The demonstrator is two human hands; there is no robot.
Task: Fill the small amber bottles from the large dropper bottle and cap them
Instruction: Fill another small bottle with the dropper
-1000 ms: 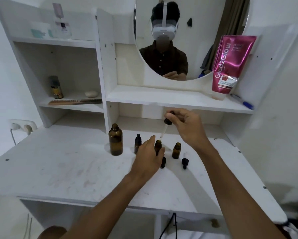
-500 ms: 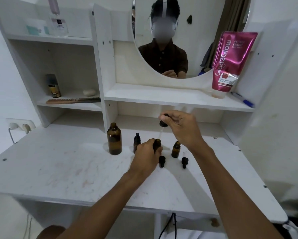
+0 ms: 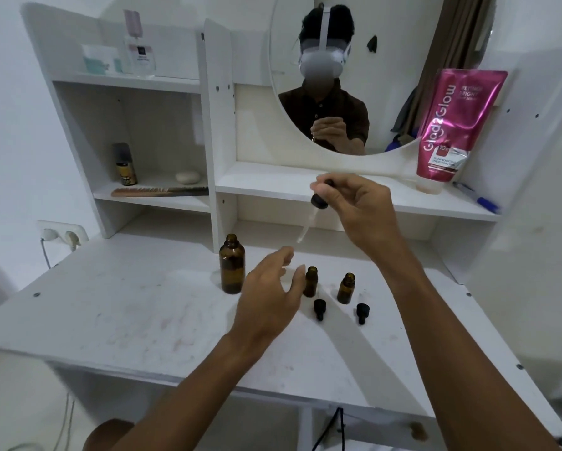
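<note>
Head view: dropper [image 3: 309, 219] tip down-left.

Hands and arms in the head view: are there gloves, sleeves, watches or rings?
Both are bare. The left hand and right hand wear no gloves, and no ring, watch or bracelet shows on either wrist. Both forearms are uncovered up to the frame edge, with no sleeve visible. The round wall mirror reflects a dark, button-front, short-sleeved shirt.

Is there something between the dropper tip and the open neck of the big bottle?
Nothing visible. The dropper, held in the right hand, hangs up and to the right of the big bottle, whose neck is open. The left hand is lower, beside it.
</note>
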